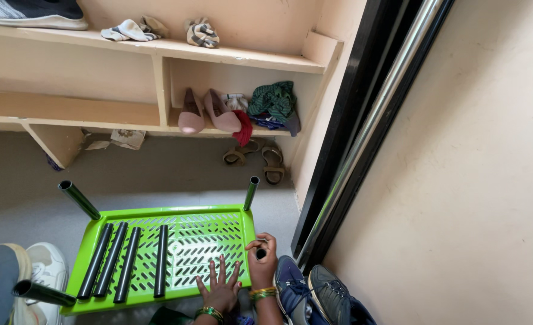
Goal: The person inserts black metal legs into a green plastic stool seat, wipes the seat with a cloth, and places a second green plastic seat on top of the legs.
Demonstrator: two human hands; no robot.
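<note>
A bright green slotted plastic shelf panel [206, 225] lies flat on the floor. Dark tubes stand in its corners: one at the far left [78, 199], one at the far right [251, 192], one at the near left [42, 293]. Several loose dark tubes [128, 260] lie side by side on the panel's left half. My left hand [221, 286] rests flat, fingers spread, on the panel's near right part. My right hand [262, 256] grips the top of a dark tube [260, 254] at the near right corner.
A wooden shoe shelf [158, 111] runs along the back with pink pumps [206, 111], folded cloths and socks. Sandals [257, 157] lie on the floor. Blue and grey sneakers [314, 292] sit at my right, more sneakers [13, 271] at left. A door frame with a metal bar [369, 126] rises at right.
</note>
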